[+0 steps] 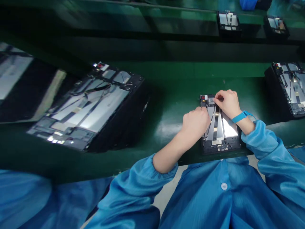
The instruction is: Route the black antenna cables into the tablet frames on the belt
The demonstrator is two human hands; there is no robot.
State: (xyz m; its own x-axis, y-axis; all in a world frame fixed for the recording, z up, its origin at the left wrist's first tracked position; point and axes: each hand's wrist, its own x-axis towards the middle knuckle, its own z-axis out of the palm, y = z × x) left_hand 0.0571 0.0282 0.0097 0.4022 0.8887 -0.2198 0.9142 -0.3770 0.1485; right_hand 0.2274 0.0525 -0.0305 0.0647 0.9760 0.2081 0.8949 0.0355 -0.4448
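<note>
An opened tablet (220, 127) lies on the green belt, showing silver panels, dark strips and a circuit board along its ends. My right hand (227, 103) is at its top edge, thumb and forefinger pinched on a thin dark strip (213, 100) that is barely visible. My left hand (195, 122) lies curled over the tablet's left edge, and its fingertips are hidden. A blue wrist strap (240, 116) circles my right wrist. Blue sleeves cover both forearms.
A large opened tablet (83, 108) sits on the belt (171, 70) to my left, and another (288, 89) to my right. Two more stand on a far belt (228, 24). A blue sleeve (23, 200), perhaps a co-worker's, shows at lower left.
</note>
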